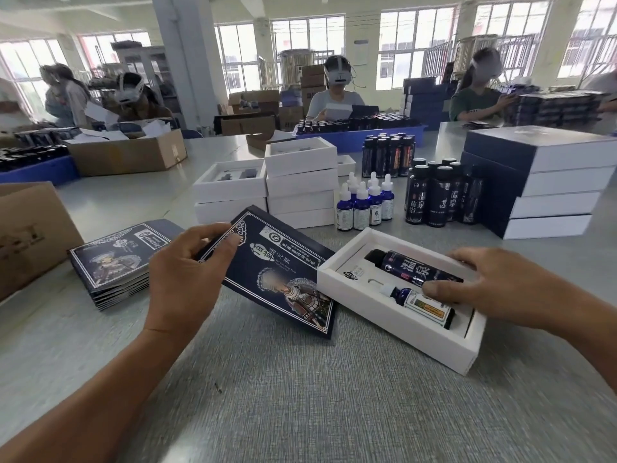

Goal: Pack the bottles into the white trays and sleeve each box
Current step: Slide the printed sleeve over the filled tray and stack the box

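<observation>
Sleeve in one hand, filled tray under the other

My left hand (187, 262) pinches the light, bendable sleeve (277, 272) at its edge; my right hand (494, 285) presses the stiff white tray (394, 325), fingers on its loose bottles.

Left hand (187, 262) gripped dark printed sleeve (277, 272), tilted. Right hand (494, 282) rested on filled white tray (394, 325) holding dark bottle (414, 265) and dropper bottle (420, 304). Grey table (300, 396).

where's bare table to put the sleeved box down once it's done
Widest bare patch: the near table, between both forearms, below the dark sleeve and filled white tray. A smaller one lies far left, between the flat sleeve stack and the cardboard box. Crowded behind: empty trays, dropper bottles, dark bottles.
</observation>
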The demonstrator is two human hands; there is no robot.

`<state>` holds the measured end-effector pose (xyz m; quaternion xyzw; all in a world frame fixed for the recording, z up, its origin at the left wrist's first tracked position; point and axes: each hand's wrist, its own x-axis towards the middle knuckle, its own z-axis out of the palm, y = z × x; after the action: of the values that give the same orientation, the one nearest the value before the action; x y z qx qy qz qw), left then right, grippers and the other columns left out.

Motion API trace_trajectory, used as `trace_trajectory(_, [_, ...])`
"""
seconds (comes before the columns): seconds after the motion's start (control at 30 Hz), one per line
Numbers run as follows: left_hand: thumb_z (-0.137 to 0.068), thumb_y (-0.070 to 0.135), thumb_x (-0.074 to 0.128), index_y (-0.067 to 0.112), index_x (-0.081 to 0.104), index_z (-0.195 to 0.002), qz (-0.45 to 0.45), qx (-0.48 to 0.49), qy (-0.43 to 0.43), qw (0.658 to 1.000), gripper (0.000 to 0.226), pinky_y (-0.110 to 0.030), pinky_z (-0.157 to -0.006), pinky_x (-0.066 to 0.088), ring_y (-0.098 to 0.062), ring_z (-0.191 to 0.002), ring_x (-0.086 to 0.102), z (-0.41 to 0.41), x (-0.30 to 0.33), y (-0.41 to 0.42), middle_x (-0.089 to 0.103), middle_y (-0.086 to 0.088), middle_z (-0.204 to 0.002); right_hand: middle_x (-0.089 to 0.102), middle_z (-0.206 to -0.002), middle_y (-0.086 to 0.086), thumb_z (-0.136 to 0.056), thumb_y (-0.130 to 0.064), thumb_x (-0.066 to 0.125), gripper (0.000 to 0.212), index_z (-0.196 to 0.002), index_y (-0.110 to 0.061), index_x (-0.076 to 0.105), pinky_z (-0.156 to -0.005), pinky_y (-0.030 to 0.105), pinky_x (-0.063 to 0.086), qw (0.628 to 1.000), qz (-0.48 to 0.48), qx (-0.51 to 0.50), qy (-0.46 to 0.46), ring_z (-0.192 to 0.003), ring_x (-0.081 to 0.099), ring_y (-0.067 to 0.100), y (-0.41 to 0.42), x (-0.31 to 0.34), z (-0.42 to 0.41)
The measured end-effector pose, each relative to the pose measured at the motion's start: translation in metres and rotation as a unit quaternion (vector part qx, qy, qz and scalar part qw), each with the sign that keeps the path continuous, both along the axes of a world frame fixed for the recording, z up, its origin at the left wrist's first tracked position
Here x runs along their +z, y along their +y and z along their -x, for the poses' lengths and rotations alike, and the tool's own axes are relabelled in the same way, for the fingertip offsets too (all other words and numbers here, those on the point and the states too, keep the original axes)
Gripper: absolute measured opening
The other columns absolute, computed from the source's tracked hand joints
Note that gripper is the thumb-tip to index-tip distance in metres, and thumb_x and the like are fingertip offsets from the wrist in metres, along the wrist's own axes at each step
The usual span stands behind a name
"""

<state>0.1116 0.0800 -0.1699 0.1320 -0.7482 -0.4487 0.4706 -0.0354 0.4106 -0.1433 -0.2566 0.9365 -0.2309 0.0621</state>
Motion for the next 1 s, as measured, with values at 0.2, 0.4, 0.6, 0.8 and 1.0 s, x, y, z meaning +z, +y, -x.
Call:
trace_trajectory(0.2, [-0.09,0.032,0.071,0.039,0.067,-0.097,-0.013,0.034,-0.017,0.999,0.011,-0.01,-0.051,0.05,0.004,-0.073,0.07,0.0,0.0,-0.019,0.07,0.012,-0.085,0.069,-0.097,-0.011,-0.07,-0.063,0.073,0.057,-0.115,-0.028,0.063,-0.084,0.036,0.052,0.999,0.018,-0.031,-0.018,-0.088,0.065,0.01,0.008,0.0,0.006])
trace_trajectory(0.4, [-0.089,0.036,0.071,0.033,0.064,-0.116,-0.056,0.016,-0.123,0.991,0.028,-0.022,-0.07,0.052,-0.008,-0.09,0.068,0.005,-0.016,-0.041,0.071,0.0,-0.104,0.069,-0.097,-0.01,-0.072,-0.06,0.075,0.055,-0.114,-0.027,0.062,-0.086,0.038,0.051,0.998,0.024,-0.047,-0.024,-0.088,0.064,0.011,0.009,0.001,0.007])
trace_trajectory(0.6, [-0.092,0.035,0.068,0.038,0.06,-0.117,-0.084,-0.029,-0.13,0.988,0.027,-0.023,-0.064,0.05,-0.001,-0.076,0.071,0.01,-0.024,-0.043,0.076,0.007,-0.084,0.07,-0.094,-0.01,-0.073,-0.058,0.075,0.049,-0.11,-0.026,0.064,-0.081,0.035,0.052,0.999,0.026,-0.032,-0.019,-0.086,0.066,0.01,0.005,0.0,0.005])
trace_trajectory(0.8, [-0.092,0.034,0.068,0.038,0.059,-0.113,-0.094,-0.036,-0.102,0.99,0.023,-0.018,-0.057,0.049,-0.002,-0.07,0.071,0.011,-0.025,-0.043,0.075,0.012,-0.08,0.071,-0.092,-0.015,-0.068,-0.067,0.071,0.055,-0.109,-0.031,0.064,-0.071,0.024,0.05,0.999,0.029,0.023,-0.019,-0.082,0.067,0.004,0.003,-0.003,0.001])
trace_trajectory(1.0, [-0.092,0.038,0.068,0.044,0.061,-0.105,-0.074,-0.026,-0.108,0.991,0.016,-0.021,-0.065,0.048,0.0,-0.075,0.071,0.011,-0.026,-0.039,0.074,0.018,-0.083,0.06,-0.123,-0.015,-0.068,-0.078,0.062,0.091,-0.141,-0.025,0.049,-0.084,0.024,0.043,0.996,-0.001,0.086,0.003,-0.099,0.056,-0.002,0.003,-0.006,0.0])
